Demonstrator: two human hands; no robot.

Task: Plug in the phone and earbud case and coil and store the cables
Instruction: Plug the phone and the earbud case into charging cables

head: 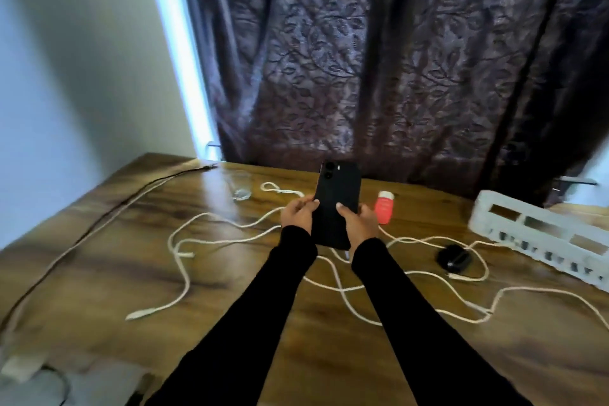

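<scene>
Where pale cords sprawl: slim matte-black phone (336, 204), gripped by both hands.

A wooden table (99, 260) carries tangled white cables (211, 241) mid-surface, a black earbud case (454, 258) and white basket (540, 236) at the right edge, a red bottle (384, 207) and a glass (240, 186) near the back edge.

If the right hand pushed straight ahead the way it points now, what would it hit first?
Likely the red bottle, standing just beyond the right hand, which grips the phone. Past it hangs the curtain. Depth is unclear from one view.
</scene>
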